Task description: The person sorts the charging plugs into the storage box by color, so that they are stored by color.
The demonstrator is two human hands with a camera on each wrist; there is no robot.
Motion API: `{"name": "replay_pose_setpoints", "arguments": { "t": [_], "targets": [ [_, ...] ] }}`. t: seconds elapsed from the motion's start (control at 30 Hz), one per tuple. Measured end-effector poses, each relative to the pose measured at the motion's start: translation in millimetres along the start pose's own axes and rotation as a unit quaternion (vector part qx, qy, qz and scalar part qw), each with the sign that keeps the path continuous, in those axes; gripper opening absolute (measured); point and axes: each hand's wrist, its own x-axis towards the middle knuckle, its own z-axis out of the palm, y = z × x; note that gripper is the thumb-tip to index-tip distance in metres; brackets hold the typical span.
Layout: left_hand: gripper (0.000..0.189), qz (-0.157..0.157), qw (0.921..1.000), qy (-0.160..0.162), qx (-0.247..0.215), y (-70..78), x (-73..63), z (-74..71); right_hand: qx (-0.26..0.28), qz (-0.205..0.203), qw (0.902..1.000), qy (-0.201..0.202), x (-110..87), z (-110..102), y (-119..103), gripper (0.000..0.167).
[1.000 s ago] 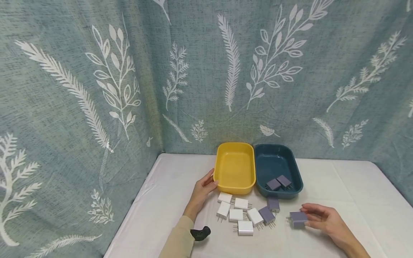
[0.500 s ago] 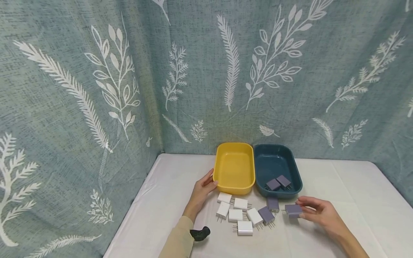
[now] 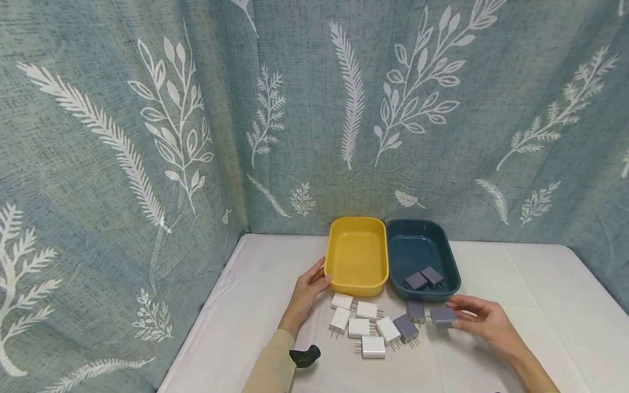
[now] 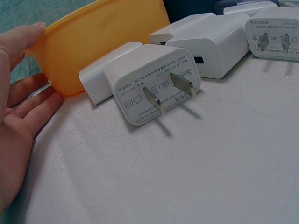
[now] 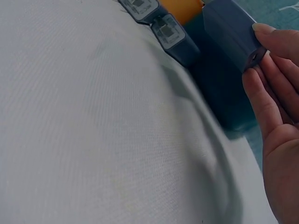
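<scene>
Held charger: a purple charger [image 3: 443, 317] at the right hand's fingertips, prongs pointing left
Right hand [image 3: 484, 322]: thumb and fingers pinch that charger's end
Loose purple chargers [image 3: 405, 327]: two, just left of the right hand
Blue tray [image 3: 417, 245]: beyond the right hand and to its left, two purple chargers inside
White chargers [image 3: 359, 327]: six, between both hands
Left hand [image 3: 303, 295]: thumb and fingers apart, touching the yellow tray [image 3: 357, 289]
Desk [image 3: 511, 289]: white-covered, beneath both hands

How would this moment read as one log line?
left hand: touching yellow tray; right hand: pinching purple plug; blue tray: two plugs inside
</scene>
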Motion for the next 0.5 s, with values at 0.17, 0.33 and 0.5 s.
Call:
{"name": "replay_pose_setpoints", "arguments": {
  "t": [0.17, 0.33, 0.5],
  "targets": [
    [0.063, -0.002, 1.0000, -0.001, -0.003, 0.2, 0.3, 0.3, 0.020, -0.007, 0.9998, -0.006, 0.5, 1.6, -2.6, 0.045],
    [0.063, -0.011, 0.9999, -0.005, -0.003, 7.9, -2.0, 0.1, 0.017, -0.019, 0.9997, -0.003, 2.0, 1.6, -5.7, 0.042],
    [0.064, -0.018, 0.9998, -0.007, -0.003, 7.8, -1.3, -0.5, 0.008, -0.025, 0.9996, 0.007, 4.0, 2.1, -8.8, 0.042]
  ]
}}
